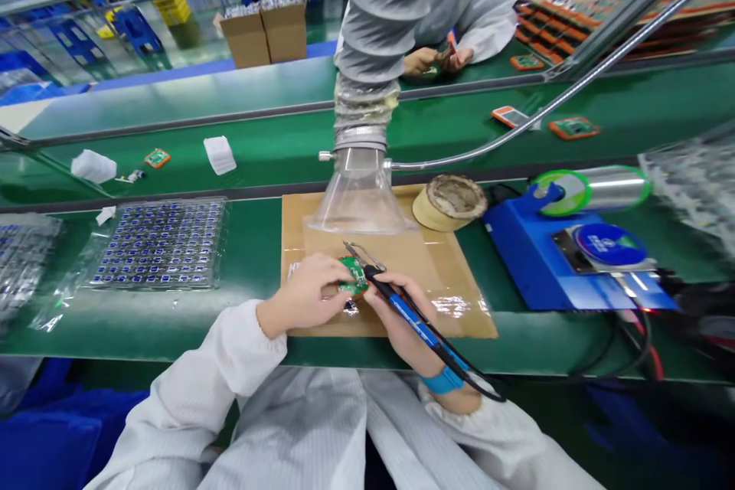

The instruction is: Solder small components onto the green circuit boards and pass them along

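Note:
A small green circuit board [352,276] with an orange edge is held low over a brown cardboard sheet [459,283]. My left hand [310,292] has its fingers closed on the board's left side. In my right hand [405,318] lies a blue and black soldering iron [410,315], its metal tip and a thin bent tube pointing up and left beyond the board's far edge. The fingertips of that hand are close to the board's right side; whether they touch it I cannot tell. A blue band [443,380] circles my right wrist.
Above the board hangs a clear fume hood [361,195] on a grey hose. A round tape roll [449,203] sits behind the cardboard. The blue soldering station [534,260] stands right, a tray of small parts [161,245] left. Across the conveyor [287,142], a co-worker's hands [439,61] hold something.

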Available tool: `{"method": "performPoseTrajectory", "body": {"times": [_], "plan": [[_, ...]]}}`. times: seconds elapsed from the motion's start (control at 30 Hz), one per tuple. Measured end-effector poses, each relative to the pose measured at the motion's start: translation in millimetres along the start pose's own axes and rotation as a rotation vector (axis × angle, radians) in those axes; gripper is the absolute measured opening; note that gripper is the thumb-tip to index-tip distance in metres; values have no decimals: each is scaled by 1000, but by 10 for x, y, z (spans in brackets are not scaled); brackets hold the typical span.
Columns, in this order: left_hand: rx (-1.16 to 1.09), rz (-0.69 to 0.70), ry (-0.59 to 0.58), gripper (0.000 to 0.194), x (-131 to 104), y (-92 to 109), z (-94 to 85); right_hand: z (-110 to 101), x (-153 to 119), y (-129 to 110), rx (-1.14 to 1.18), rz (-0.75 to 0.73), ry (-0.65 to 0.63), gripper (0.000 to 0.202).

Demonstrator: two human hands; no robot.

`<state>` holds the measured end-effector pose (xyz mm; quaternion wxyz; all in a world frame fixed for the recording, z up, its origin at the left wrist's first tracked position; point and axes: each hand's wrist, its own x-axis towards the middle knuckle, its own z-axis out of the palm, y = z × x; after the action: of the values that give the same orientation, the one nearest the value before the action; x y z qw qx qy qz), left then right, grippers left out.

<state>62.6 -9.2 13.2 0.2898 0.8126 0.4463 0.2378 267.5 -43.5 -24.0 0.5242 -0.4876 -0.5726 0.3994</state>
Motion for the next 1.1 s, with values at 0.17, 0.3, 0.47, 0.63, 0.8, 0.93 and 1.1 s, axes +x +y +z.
{"method": "performPoseTrajectory", "body": {"times": [0.17, 0.3, 0.47, 0.63, 0.8, 0.93, 1.1], "plan": [[-312, -298, -26, 12, 31, 91, 59, 145, 36, 5, 38, 13, -5, 23], [-247, -287, 10, 10, 1, 11, 17, 222, 62, 31, 3, 27, -2, 22], [-56, -233, 3, 15, 63, -148, -60, 209, 78, 82, -52, 27, 95, 25], [64, -244, -3, 21, 148, -285, -31, -3, 23, 92, -212, -43, 230, 24], [44, -255, -26, 23, 160, -317, 3, -140, -172, 191, -252, -75, 234, 18], [74, -267, -48, 25, 178, -309, -5, -115, -227, 191, -269, -128, 182, 9], [76, -280, -68, 23, 206, -289, -15, -71, -158, 98, -322, -153, 144, 6]]}}
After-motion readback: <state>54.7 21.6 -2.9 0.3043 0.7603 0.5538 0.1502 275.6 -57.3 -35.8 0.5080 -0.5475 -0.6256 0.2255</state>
